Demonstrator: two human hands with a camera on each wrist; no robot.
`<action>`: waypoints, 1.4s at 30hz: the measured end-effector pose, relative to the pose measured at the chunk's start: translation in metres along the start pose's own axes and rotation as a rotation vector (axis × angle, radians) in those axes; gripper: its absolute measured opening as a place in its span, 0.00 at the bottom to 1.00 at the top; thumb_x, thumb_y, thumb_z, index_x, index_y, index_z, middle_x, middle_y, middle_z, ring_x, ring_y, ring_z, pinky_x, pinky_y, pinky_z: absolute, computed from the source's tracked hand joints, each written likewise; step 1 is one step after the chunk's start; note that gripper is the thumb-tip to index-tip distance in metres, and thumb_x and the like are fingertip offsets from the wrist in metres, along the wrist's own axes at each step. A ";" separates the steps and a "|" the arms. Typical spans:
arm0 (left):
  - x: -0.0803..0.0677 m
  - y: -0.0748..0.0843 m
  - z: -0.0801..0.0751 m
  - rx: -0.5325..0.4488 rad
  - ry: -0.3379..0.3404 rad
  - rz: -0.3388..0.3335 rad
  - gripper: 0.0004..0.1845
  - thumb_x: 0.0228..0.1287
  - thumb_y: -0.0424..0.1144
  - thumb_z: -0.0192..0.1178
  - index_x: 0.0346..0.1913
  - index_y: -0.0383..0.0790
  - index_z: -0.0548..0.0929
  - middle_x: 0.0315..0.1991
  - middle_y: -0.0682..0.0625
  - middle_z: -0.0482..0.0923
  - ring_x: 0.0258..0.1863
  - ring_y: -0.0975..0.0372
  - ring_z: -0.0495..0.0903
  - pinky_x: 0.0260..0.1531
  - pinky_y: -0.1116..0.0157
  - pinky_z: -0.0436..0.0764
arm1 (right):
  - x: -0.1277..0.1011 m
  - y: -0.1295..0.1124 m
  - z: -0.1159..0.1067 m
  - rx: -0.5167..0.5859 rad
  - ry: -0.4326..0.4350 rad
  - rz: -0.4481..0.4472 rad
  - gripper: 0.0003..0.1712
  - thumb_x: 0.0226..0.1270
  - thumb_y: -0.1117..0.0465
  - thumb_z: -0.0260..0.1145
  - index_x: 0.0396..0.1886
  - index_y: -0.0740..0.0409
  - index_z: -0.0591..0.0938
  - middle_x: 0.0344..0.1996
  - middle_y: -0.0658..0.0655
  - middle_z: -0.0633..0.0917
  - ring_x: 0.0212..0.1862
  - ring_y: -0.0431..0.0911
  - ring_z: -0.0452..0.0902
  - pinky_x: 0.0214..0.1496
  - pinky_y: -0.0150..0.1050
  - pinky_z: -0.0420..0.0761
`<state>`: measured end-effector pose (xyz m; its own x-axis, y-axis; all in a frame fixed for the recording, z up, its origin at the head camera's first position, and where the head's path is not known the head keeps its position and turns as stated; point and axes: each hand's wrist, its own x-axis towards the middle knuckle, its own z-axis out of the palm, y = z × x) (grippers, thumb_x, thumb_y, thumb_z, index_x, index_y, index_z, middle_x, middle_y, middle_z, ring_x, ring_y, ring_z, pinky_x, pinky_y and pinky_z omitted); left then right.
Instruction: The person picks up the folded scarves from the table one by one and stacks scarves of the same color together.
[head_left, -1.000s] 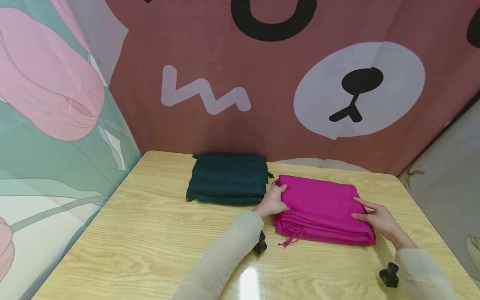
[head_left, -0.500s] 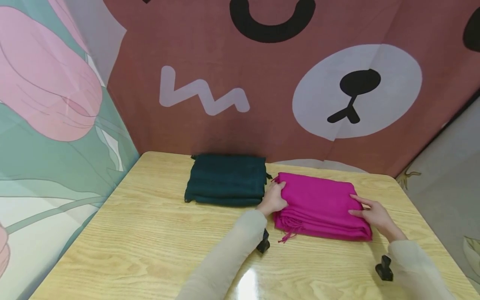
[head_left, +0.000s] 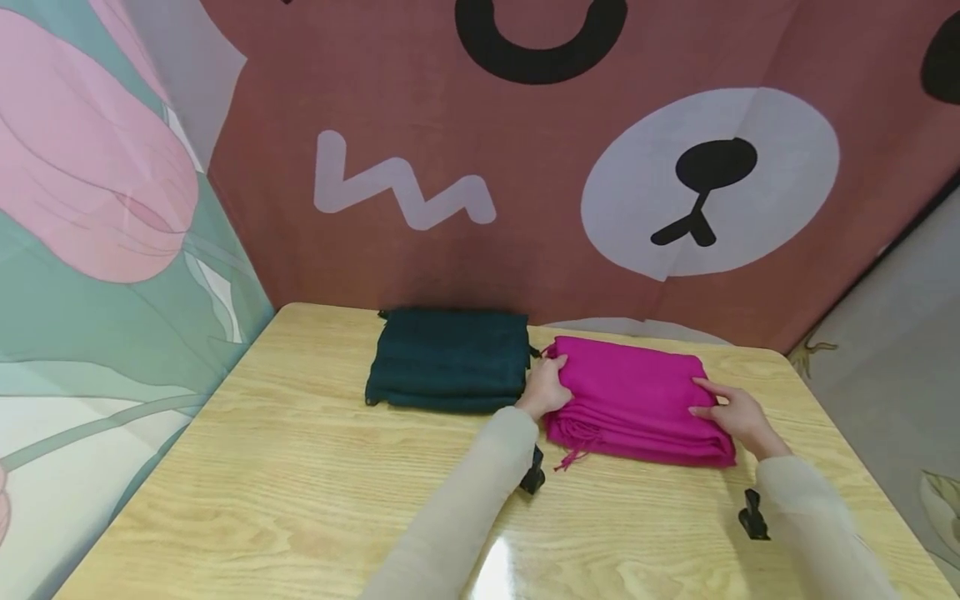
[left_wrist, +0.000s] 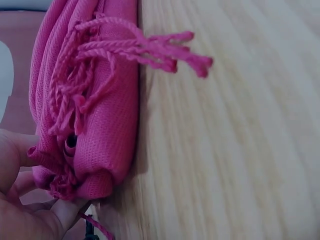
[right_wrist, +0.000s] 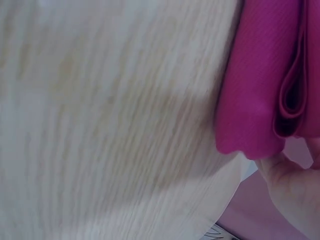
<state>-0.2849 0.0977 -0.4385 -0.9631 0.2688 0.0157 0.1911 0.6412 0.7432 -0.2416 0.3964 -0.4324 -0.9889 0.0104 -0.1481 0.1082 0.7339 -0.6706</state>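
A folded magenta scarf [head_left: 633, 387] lies on the right side of the table, its layers stacked along the near edge. My left hand [head_left: 546, 388] grips its left end, thumb over the top. At the right end, my right hand [head_left: 738, 417] holds the scarf between thumb and fingers. Twisted tassels [left_wrist: 150, 50] spill from the left end in the left wrist view. The right wrist view shows the rounded folds [right_wrist: 255, 100] with fingers at their end. Just left of my left hand sits a folded dark green scarf [head_left: 450, 358].
The wooden table [head_left: 285, 467] runs up to a bear-patterned cloth [head_left: 375, 258] at the back. Flowered hangings [head_left: 97, 183] stand along the left side, with another at the right. Black wrist devices [head_left: 532, 473] hang under both sleeves.
Both hands have slid the magenta scarf a little toward the back of the table, bringing it more level with the green one. The green scarf stays in place; the head view shifts slightly.
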 end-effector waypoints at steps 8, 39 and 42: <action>0.008 0.003 0.003 0.019 0.034 -0.002 0.34 0.49 0.26 0.59 0.63 0.36 0.67 0.61 0.42 0.67 0.53 0.60 0.69 0.25 0.73 0.67 | 0.010 -0.002 -0.002 -0.015 0.050 -0.005 0.39 0.59 0.59 0.64 0.66 0.67 0.59 0.60 0.81 0.55 0.55 0.64 0.55 0.52 0.52 0.59; 0.018 0.008 0.005 0.131 0.050 -0.061 0.31 0.52 0.32 0.60 0.63 0.39 0.69 0.59 0.42 0.69 0.59 0.56 0.66 0.43 0.68 0.74 | 0.021 0.001 -0.001 0.059 0.071 0.033 0.39 0.62 0.57 0.62 0.68 0.63 0.55 0.63 0.77 0.51 0.64 0.71 0.41 0.62 0.61 0.49; 0.019 0.007 0.006 0.114 0.050 -0.078 0.31 0.52 0.31 0.60 0.63 0.41 0.69 0.60 0.42 0.68 0.59 0.56 0.67 0.41 0.69 0.74 | 0.022 -0.001 0.000 0.068 0.078 0.043 0.38 0.62 0.57 0.62 0.67 0.63 0.56 0.63 0.78 0.51 0.64 0.71 0.42 0.62 0.60 0.50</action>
<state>-0.3005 0.1112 -0.4372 -0.9835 0.1808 -0.0037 0.1330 0.7370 0.6627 -0.2634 0.3955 -0.4349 -0.9878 0.0962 -0.1223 0.1549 0.6835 -0.7133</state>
